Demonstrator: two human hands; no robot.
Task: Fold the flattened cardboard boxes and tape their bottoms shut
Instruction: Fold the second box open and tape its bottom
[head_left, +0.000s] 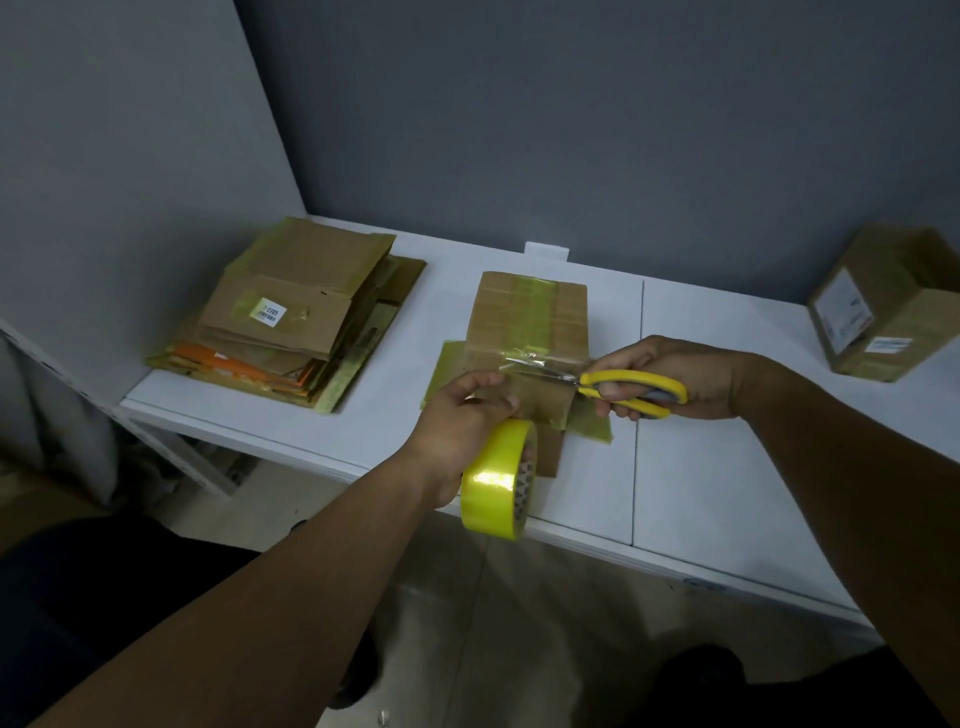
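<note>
A folded cardboard box (524, 322) stands bottom up in the middle of the white table (727, 415), with old yellowish tape across its flaps. My left hand (457, 421) grips a roll of yellow tape (498, 480) at the box's near side, with a clear strip stretched from the roll up onto the box. My right hand (675, 376) holds yellow-handled scissors (613, 387), whose blades sit at the stretched strip just above my left hand's fingers.
A stack of flattened cardboard boxes (296, 312) lies at the table's left end beside the grey wall. An assembled box (888, 306) with labels stands at the far right. The table's front edge runs just below the tape roll.
</note>
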